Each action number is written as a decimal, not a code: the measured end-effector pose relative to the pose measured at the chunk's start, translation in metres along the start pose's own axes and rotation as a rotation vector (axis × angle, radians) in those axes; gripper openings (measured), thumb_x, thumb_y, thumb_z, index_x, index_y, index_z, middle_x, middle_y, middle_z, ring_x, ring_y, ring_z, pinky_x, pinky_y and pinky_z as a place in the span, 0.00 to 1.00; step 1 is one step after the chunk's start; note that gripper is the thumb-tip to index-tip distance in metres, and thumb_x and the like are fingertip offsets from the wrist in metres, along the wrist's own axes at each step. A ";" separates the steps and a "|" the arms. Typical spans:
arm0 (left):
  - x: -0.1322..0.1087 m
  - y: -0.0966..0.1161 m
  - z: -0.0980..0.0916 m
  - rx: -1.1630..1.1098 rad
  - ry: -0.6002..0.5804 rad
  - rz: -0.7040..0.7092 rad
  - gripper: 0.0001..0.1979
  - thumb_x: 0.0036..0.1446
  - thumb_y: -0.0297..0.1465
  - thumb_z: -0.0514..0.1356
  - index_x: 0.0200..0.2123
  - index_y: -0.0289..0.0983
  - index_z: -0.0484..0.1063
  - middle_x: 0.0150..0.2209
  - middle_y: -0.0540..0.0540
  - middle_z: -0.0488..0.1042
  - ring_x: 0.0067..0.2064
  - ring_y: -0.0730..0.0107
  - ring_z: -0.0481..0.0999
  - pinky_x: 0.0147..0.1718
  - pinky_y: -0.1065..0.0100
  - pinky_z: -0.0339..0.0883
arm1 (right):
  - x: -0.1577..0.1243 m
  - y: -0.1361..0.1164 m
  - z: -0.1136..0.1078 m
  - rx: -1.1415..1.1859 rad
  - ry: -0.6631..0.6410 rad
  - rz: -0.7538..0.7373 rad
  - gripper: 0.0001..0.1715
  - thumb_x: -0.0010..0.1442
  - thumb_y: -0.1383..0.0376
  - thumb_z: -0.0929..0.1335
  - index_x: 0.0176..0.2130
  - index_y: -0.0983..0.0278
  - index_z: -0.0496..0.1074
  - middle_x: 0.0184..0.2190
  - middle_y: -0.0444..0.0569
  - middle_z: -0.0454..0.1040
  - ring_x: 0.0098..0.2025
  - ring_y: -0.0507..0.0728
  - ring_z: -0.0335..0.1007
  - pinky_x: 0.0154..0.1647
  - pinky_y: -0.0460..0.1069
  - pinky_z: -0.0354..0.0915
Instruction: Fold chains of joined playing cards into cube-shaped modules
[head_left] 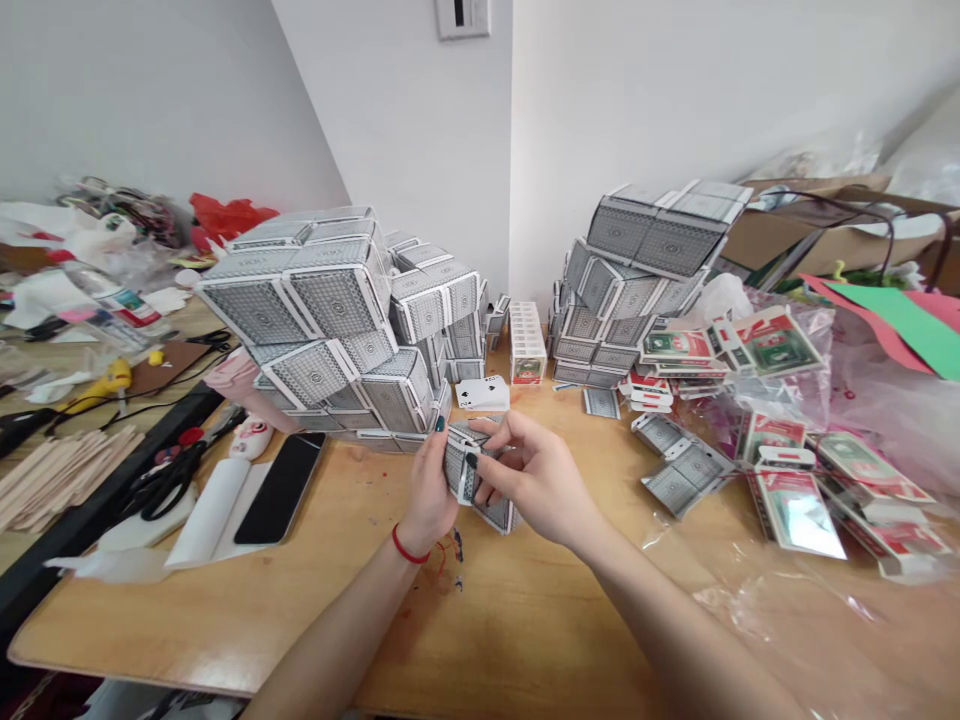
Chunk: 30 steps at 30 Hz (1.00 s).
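Between both hands is a small box shape made of grey-backed playing cards (496,515), held just above the wooden table (375,620). My left hand (433,485) grips its left side, the thumb along the upper edge. From the right, my right hand (536,478) closes its fingers on the box's top and near side; some fingertips are hidden. Just beyond lies a pile of playing cards (482,392), face up. Larger stacks of card boxes rise behind, one card-box stack (330,330) at left and another card-box stack (637,270) at right.
A row of card packs (527,345) stands between the stacks. Red-and-green card cartons (799,500) and clear plastic wrap lie at right. At left are a black phone (281,490), scissors (176,480), wooden sticks (64,475) and a yellow glue gun (101,385).
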<state>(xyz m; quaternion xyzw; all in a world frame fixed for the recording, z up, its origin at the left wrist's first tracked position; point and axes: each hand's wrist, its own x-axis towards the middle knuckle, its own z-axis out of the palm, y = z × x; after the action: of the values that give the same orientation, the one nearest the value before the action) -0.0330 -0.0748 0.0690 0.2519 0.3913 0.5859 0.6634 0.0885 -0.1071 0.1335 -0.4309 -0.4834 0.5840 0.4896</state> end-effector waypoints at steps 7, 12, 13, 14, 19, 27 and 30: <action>-0.002 0.002 0.005 0.057 -0.030 0.063 0.14 0.44 0.41 0.65 0.27 0.37 0.69 0.21 0.55 0.68 0.21 0.79 0.64 0.19 0.75 0.55 | 0.001 0.002 -0.004 -0.085 0.026 0.005 0.12 0.53 0.67 0.65 0.30 0.60 0.52 0.50 0.49 0.68 0.17 0.46 0.69 0.14 0.44 0.63; -0.002 0.004 0.005 0.056 -0.073 0.052 0.13 0.44 0.38 0.66 0.31 0.37 0.71 0.28 0.54 0.73 0.28 0.78 0.70 0.28 0.76 0.62 | 0.000 0.003 -0.006 -0.313 0.035 -0.034 0.11 0.56 0.63 0.62 0.35 0.58 0.51 0.46 0.49 0.69 0.16 0.45 0.64 0.13 0.43 0.60; -0.002 0.004 0.005 0.053 -0.076 0.056 0.12 0.44 0.37 0.66 0.31 0.37 0.72 0.28 0.53 0.73 0.29 0.78 0.71 0.29 0.76 0.63 | -0.001 0.002 -0.007 -0.376 0.036 -0.040 0.11 0.56 0.63 0.62 0.36 0.58 0.51 0.42 0.47 0.70 0.16 0.45 0.64 0.14 0.43 0.60; -0.002 0.004 0.006 0.049 -0.077 0.058 0.12 0.45 0.37 0.66 0.31 0.37 0.72 0.28 0.53 0.74 0.29 0.78 0.71 0.30 0.76 0.63 | -0.002 0.002 -0.007 -0.428 0.032 -0.043 0.11 0.56 0.63 0.62 0.37 0.58 0.52 0.38 0.46 0.70 0.17 0.46 0.63 0.14 0.43 0.59; -0.003 0.006 0.009 0.045 -0.065 0.058 0.12 0.45 0.36 0.66 0.31 0.36 0.72 0.28 0.53 0.74 0.29 0.78 0.72 0.30 0.76 0.63 | -0.005 0.002 -0.010 -0.430 -0.063 0.004 0.14 0.54 0.66 0.63 0.39 0.58 0.52 0.24 0.38 0.65 0.17 0.48 0.63 0.14 0.42 0.58; -0.002 0.006 0.007 0.076 -0.037 0.040 0.14 0.44 0.40 0.66 0.30 0.37 0.70 0.25 0.53 0.73 0.25 0.76 0.69 0.25 0.75 0.61 | 0.004 0.001 -0.009 -0.178 -0.096 0.190 0.19 0.49 0.70 0.63 0.39 0.58 0.50 0.15 0.32 0.63 0.14 0.51 0.66 0.15 0.44 0.63; -0.001 0.006 0.006 0.093 -0.011 0.006 0.17 0.45 0.44 0.64 0.27 0.36 0.69 0.23 0.51 0.72 0.23 0.74 0.69 0.23 0.73 0.60 | 0.004 0.001 -0.008 -0.175 -0.094 0.173 0.19 0.49 0.70 0.63 0.39 0.57 0.51 0.16 0.32 0.63 0.15 0.51 0.67 0.15 0.44 0.64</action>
<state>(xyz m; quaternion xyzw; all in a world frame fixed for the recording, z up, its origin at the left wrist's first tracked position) -0.0321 -0.0742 0.0774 0.2869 0.4136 0.5678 0.6513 0.0951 -0.1025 0.1310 -0.4842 -0.5161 0.5990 0.3747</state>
